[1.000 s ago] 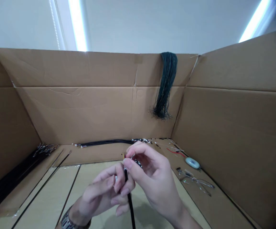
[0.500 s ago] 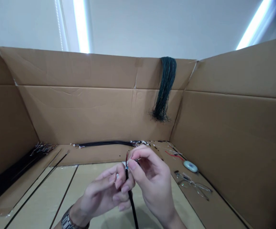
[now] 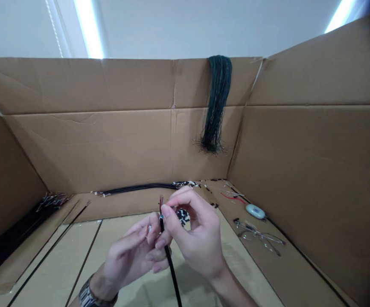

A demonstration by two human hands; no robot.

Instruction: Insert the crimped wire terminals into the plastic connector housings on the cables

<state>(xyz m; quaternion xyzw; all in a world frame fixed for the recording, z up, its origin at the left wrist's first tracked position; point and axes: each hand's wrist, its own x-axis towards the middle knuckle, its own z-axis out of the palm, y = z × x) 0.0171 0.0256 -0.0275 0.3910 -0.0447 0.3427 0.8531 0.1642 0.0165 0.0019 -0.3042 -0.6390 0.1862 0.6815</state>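
A black cable (image 3: 173, 273) rises from the bottom edge to between my hands, its stripped upper end showing thin coloured wires (image 3: 161, 200). My left hand (image 3: 136, 245) is closed round the cable below the stripped part, and a small whitish bit (image 3: 149, 229) shows between its thumb and forefinger. Thumb and forefinger of my right hand (image 3: 194, 230) pinch at the wires, just above where the black jacket ends. Behind the right fingers is a cluster of small black and white pieces (image 3: 183, 216); whether the hand touches it I cannot tell.
Cardboard walls (image 3: 108, 145) enclose the work surface. A dark green bundle of threads (image 3: 218, 102) hangs over the back wall. Black cables lie in a bundle (image 3: 18, 230) at left and another (image 3: 140, 186) at the back. Right of my hands are glasses (image 3: 258, 233) and a pale oval object (image 3: 255, 211).
The view has shifted slightly. My right fingers stay pinched at the wire end, where a reddish wire now stands out more. The black and white cluster behind them shows more clearly.
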